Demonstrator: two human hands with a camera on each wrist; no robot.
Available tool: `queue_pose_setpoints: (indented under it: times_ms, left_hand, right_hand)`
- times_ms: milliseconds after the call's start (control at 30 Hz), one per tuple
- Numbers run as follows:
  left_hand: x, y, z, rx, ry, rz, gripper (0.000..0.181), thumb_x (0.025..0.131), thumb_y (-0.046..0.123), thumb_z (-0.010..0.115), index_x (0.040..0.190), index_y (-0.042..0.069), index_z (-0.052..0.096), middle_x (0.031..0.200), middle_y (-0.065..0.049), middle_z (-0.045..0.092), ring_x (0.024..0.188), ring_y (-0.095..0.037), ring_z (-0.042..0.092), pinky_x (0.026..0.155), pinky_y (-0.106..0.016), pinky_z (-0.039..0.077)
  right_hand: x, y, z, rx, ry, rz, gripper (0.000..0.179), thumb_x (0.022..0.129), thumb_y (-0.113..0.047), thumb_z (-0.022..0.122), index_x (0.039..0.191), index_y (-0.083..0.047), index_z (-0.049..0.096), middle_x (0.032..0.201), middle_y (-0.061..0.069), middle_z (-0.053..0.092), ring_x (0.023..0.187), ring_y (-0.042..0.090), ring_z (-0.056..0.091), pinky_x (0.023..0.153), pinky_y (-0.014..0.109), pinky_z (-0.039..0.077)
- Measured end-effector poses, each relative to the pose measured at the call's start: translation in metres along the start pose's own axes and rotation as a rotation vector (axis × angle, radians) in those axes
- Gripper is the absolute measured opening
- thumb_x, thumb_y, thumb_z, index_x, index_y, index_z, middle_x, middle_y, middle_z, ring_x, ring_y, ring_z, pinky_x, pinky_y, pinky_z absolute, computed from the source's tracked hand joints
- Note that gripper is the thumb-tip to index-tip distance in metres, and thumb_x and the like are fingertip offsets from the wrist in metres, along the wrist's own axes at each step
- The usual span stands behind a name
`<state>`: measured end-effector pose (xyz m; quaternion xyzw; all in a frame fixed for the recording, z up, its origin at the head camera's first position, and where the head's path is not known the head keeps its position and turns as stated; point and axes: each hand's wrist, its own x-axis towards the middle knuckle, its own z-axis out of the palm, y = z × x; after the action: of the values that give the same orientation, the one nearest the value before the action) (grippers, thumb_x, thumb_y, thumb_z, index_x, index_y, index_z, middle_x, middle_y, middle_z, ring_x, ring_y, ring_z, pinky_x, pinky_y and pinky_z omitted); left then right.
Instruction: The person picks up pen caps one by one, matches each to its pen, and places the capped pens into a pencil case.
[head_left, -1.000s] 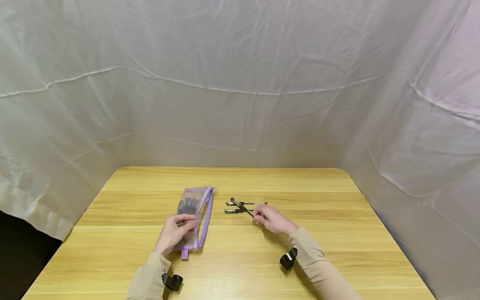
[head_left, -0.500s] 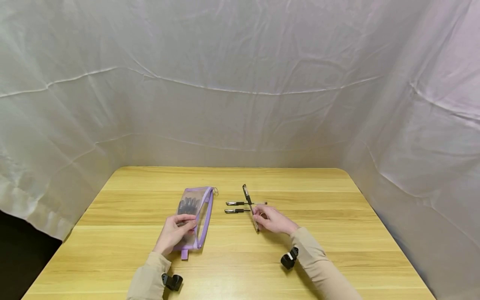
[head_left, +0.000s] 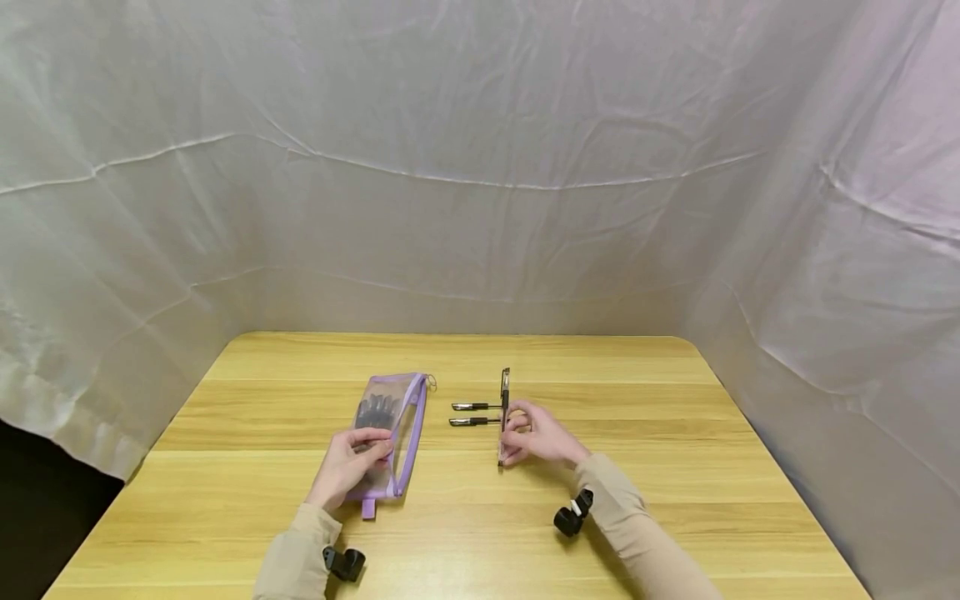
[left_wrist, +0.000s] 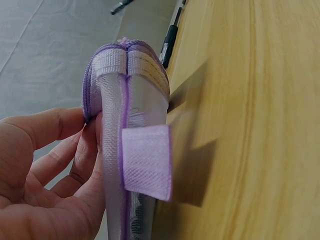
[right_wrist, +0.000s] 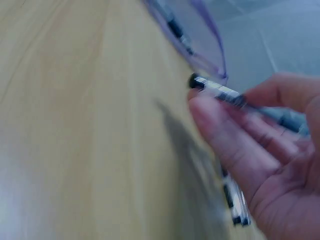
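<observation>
My left hand (head_left: 347,468) pinches the upper layer of a see-through pencil case (head_left: 408,446) with purple trim, near its unzipped side. Dark pens (head_left: 377,410) show through the mesh, and a purple tab (left_wrist: 147,162) sticks out at the near end. Between thumb and fingers, my right hand (head_left: 543,435) holds a black-and-clear pen (head_left: 505,392) above the table. In the head view its capped end points away from me. Two more capped pens, an upper one (head_left: 469,407) and a lower one (head_left: 468,422), lie side by side left of that hand, their right ends partly hidden.
The wooden table (head_left: 465,542) carries everything here. A pale curtain (head_left: 480,233) hangs behind it and along both sides. A small metal ring (head_left: 431,382) sits at the far corner of the pencil case.
The pen in my right hand has swung clockwise, from pointing up-left to pointing nearly straight away from me. My left hand and the pencil case stay put.
</observation>
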<state>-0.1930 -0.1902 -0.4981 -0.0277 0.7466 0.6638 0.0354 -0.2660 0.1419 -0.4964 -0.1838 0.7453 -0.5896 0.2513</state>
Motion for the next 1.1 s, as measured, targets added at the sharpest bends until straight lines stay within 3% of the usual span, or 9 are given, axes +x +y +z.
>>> queue_pose_setpoints:
  times_ms: [233, 500, 733, 967, 1100]
  left_hand:
    - [0.000, 0.000, 0.000, 0.017, 0.003, 0.002, 0.032, 0.095, 0.002, 0.066, 0.121, -0.015, 0.063, 0.092, -0.008, 0.073, 0.071, -0.006, 0.067, 0.069, -0.023, 0.061]
    - [-0.001, 0.001, 0.000, 0.018, 0.003, 0.013, 0.031, 0.094, 0.002, 0.066, 0.120, -0.015, 0.063, 0.091, -0.008, 0.072, 0.073, -0.005, 0.067, 0.070, -0.023, 0.062]
    - [-0.001, 0.002, 0.000, 0.025, 0.004, 0.022, 0.031, 0.094, 0.002, 0.066, 0.120, -0.016, 0.063, 0.092, -0.009, 0.072, 0.073, -0.005, 0.067, 0.070, -0.023, 0.062]
    - [-0.001, 0.002, 0.000, 0.023, 0.002, 0.025, 0.030, 0.094, 0.001, 0.066, 0.120, -0.016, 0.063, 0.092, -0.010, 0.072, 0.073, -0.005, 0.066, 0.070, -0.024, 0.062]
    - [-0.001, 0.002, -0.001, 0.030, 0.002, 0.019, 0.031, 0.095, 0.003, 0.066, 0.120, -0.015, 0.063, 0.095, -0.012, 0.073, 0.074, -0.005, 0.066, 0.070, -0.023, 0.062]
  right_hand:
    - [0.011, -0.009, 0.011, 0.195, -0.013, 0.127, 0.052, 0.091, 0.005, 0.062, 0.134, 0.008, 0.034, 0.098, 0.020, 0.071, 0.079, 0.025, 0.074, 0.083, 0.044, 0.063]
    - [0.026, -0.013, 0.026, 0.314, -0.082, 0.146, 0.054, 0.092, 0.009, 0.059, 0.139, 0.009, 0.033, 0.101, 0.019, 0.066, 0.083, 0.028, 0.072, 0.086, 0.046, 0.062]
    - [0.048, -0.015, 0.040, 0.318, -0.168, 0.181, 0.055, 0.094, 0.010, 0.057, 0.143, 0.012, 0.033, 0.095, 0.012, 0.063, 0.078, 0.023, 0.070, 0.084, 0.041, 0.063]
    - [0.069, -0.023, 0.066, 0.292, -0.131, 0.232, 0.053, 0.092, 0.010, 0.061, 0.139, 0.011, 0.037, 0.095, 0.016, 0.065, 0.071, 0.022, 0.069, 0.075, 0.034, 0.065]
    - [0.081, -0.030, 0.084, 0.267, -0.155, 0.222, 0.047, 0.091, 0.010, 0.061, 0.135, 0.012, 0.044, 0.090, 0.015, 0.067, 0.067, 0.020, 0.070, 0.072, 0.031, 0.064]
